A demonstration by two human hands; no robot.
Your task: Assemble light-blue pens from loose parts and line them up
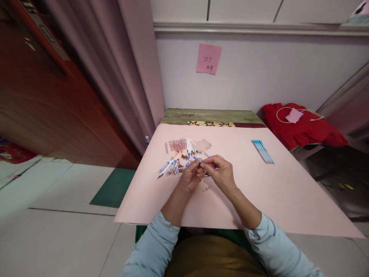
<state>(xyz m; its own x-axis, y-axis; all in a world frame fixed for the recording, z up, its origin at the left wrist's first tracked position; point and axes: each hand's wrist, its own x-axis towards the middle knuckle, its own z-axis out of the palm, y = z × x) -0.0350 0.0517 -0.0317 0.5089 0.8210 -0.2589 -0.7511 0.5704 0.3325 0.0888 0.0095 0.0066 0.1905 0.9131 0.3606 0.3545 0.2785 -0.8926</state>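
My left hand [190, 177] and my right hand [221, 171] meet above the covered table, fingertips pinched together. Between them is a small blue pen part [196, 158]; its lower end is hidden by the fingers. Just left of my left hand lie pen pieces with blue and orange ends [172, 166]. Brown moulded pieces [184, 157] are scattered close by. Behind these sit printed clear barrels [178, 144], white refills with dark tips [190, 147] and pale translucent pieces [204, 144]. Some small parts under my hands are partly hidden.
Several light-blue pens [262, 151] lie side by side at the right of the pink table cover [288, 200]. A red cloth with a white cable [302, 129] is beyond the right edge. On the wall hangs a pink note [208, 59]. A curtain [138, 69] and brown door [57, 100] stand left.
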